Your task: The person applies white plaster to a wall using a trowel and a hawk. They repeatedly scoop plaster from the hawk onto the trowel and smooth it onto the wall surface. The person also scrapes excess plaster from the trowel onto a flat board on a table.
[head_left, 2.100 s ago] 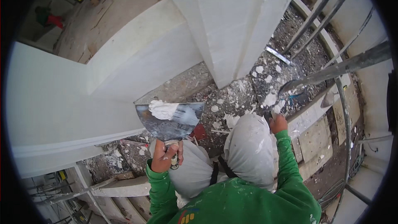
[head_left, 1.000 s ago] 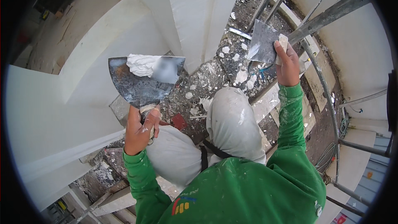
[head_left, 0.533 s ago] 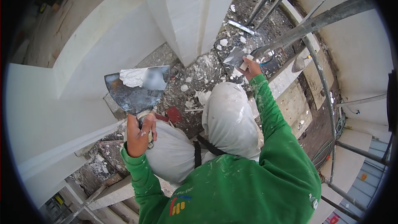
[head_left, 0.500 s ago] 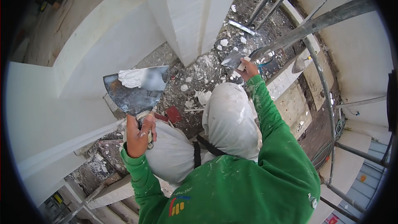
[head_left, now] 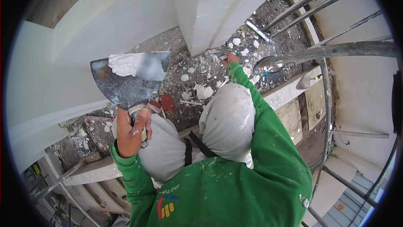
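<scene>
My left hand (head_left: 133,128) grips the handle of a wide metal putty knife (head_left: 115,85), held flat with a white lump of putty (head_left: 122,64) and a smear on its blade. My right hand (head_left: 231,60) reaches out with fingers closed on a smaller putty knife (head_left: 219,53), its blade near the base of the white column (head_left: 212,8). How much that blade touches is too small to tell. A curved white wall (head_left: 100,38) stands to the left. Below my hands are my knees in pale, dusty trousers (head_left: 224,120).
Debris-strewn ground (head_left: 197,76) holds red scraps (head_left: 168,103) and a metal strip (head_left: 258,31). Metal scaffold poles (head_left: 336,50) cross the right side. A trowel (head_left: 303,83) rests on the ledge at right. Another person (head_left: 117,219) is partly visible at the lower left edge.
My right hand, earlier raised at the right with the small knife, has moved left and away from me to the column's base. The view has shifted; my left hand still holds the loaded knife.
</scene>
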`<state>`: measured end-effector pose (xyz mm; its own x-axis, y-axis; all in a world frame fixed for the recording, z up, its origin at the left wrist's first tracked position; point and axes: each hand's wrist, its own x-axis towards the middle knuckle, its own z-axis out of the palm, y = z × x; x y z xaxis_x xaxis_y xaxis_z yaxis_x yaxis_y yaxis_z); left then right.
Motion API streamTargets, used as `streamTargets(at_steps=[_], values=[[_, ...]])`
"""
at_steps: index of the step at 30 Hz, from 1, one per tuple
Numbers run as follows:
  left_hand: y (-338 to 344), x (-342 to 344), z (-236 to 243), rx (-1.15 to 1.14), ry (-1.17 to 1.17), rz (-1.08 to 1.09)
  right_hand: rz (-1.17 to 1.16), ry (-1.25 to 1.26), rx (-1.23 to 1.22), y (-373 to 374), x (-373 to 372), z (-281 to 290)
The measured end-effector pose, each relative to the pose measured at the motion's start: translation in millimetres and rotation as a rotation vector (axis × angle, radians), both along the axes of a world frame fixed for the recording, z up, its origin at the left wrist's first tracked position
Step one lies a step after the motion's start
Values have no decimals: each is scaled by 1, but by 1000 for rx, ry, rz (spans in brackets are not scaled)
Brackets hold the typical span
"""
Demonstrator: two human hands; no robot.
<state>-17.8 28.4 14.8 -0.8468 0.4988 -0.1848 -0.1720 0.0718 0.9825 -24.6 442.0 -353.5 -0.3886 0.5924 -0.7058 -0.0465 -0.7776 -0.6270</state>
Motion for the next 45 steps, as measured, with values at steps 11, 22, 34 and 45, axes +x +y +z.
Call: streamTargets(at_steps=[11, 22, 34, 45], values=[[-5, -4, -1, 5, -1, 19, 190, 109, 0, 20, -27, 1], [-15, -20, -14, 140, -26, -50, 222, 314, 83, 20, -28, 145], [-25, -21, -20, 195, -56, -76, 190, 207, 220, 11, 60, 165], [-39, -6, -9, 143, -29, 18, 181, 58, -44, 13, 1, 16]])
